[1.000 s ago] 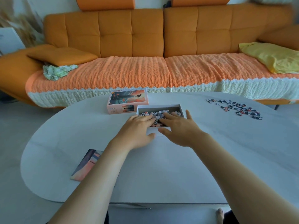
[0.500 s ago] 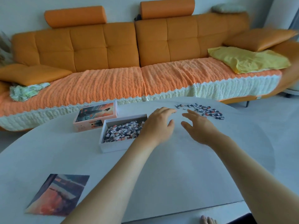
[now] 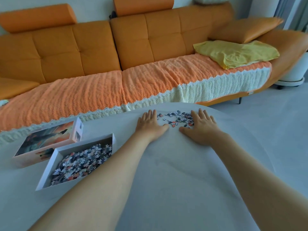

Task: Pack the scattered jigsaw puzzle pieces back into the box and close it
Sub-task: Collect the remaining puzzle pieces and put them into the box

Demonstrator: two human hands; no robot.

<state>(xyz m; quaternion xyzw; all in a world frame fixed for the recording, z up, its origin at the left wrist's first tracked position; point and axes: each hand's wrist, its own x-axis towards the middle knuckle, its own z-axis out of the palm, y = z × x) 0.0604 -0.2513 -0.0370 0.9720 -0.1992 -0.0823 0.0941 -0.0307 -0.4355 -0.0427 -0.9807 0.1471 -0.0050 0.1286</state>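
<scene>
A patch of loose puzzle pieces (image 3: 177, 117) lies at the far edge of the white table (image 3: 166, 177). My left hand (image 3: 150, 124) rests flat on the table at the left side of the patch, fingers apart. On the right side lies my right hand (image 3: 202, 126), flat and open, its fingers covering a few pieces. The open white box bottom (image 3: 50, 165) at the left holds a heap of pieces (image 3: 83, 162). Behind it lies the box lid (image 3: 45, 142), picture side up.
An orange sofa (image 3: 133, 52) with a knitted orange and white cover runs behind the table, and a yellow cloth (image 3: 236, 52) lies on it at the right. A white round pot base (image 3: 293, 72) stands on the floor at the far right.
Both hands left the box and travelled right to the loose patch, now flat on either side of it. The view swung right, so the box now sits at the left.
</scene>
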